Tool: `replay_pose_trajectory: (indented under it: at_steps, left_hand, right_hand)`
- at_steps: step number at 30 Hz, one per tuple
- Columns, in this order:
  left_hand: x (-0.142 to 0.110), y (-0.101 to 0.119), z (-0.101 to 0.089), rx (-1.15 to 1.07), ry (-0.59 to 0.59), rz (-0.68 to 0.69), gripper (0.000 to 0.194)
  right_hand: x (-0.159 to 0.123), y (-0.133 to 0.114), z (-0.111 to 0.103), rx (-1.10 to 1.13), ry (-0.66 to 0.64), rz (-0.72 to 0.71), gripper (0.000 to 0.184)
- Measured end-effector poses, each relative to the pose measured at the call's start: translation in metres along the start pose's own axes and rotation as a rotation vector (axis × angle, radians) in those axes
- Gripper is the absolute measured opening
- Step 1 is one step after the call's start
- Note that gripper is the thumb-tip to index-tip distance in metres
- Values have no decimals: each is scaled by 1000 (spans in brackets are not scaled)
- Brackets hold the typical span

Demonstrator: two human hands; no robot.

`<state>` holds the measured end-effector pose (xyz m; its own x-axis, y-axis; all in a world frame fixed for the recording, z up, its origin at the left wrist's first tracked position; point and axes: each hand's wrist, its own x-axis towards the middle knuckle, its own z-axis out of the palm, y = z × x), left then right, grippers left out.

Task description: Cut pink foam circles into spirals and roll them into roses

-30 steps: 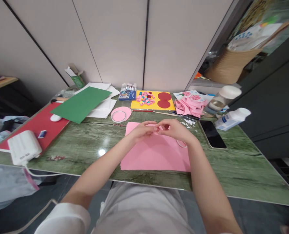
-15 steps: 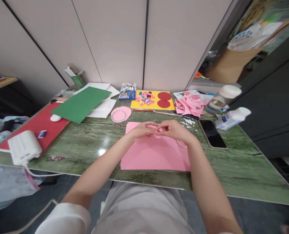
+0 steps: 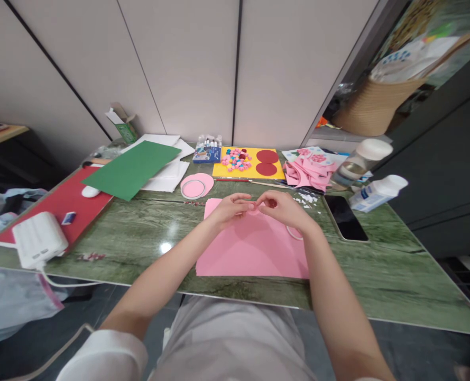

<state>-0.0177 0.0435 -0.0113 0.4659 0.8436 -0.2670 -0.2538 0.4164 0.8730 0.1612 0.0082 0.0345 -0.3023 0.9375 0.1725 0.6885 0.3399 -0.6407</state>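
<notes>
Both hands meet over the upper part of a stack of pink paper sheets [image 3: 250, 254]. Between the fingertips is a small pink paper piece [image 3: 254, 208], mostly hidden by the fingers. My left hand [image 3: 232, 209] pinches it from the left. From the right, my right hand [image 3: 280, 208] grips it with thumb and forefinger. A pale ring [image 3: 294, 233] lies on the pink paper by my right wrist, partly covered. Left of the stack are pink paper circles [image 3: 206, 181] with a thin ring [image 3: 182, 190] resting on them.
At the back, a yellow sheet [image 3: 219, 172] bears colourful pompoms [image 3: 235, 160] and two red circles [image 3: 267, 156]. Pink scraps [image 3: 309, 169], a phone [image 3: 346, 218], a white bottle [image 3: 377, 193] and a clear jar [image 3: 357, 164] stand right. Green paper [image 3: 134, 169] and a white power bank [image 3: 40, 239] lie left.
My right hand's fingers have shifted slightly and opened a bit around the pink piece, which shows a little differently. My left hand has barely moved.
</notes>
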Motion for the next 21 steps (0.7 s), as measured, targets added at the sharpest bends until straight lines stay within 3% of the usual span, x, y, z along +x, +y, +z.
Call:
replay_pose_trajectory:
  at_steps: [10,21]
  left_hand:
    - [1,-1,1,22,27,66,45]
    - [-1,-4,6,71,47,165,43]
  right_hand:
    - [3,3,7,-15,16,73,19]
    - [3,0,8,-22,50,74,12]
